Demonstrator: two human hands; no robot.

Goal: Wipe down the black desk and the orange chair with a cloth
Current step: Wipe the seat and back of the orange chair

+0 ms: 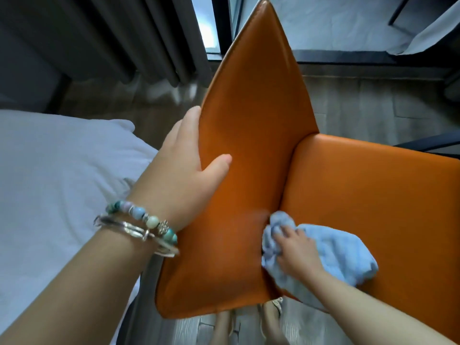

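Observation:
The orange chair fills the middle of the head view, its backrest rising toward the top and its seat stretching right. My left hand grips the backrest's left edge, thumb on the front face and fingers behind. My right hand holds a bunched light blue cloth and presses it where the seat meets the backrest. The black desk is not in view.
A bed with white linen lies close on the left. Dark curtains and a window hang behind the chair. Wood-look floor shows to the right, and my feet stand below the chair.

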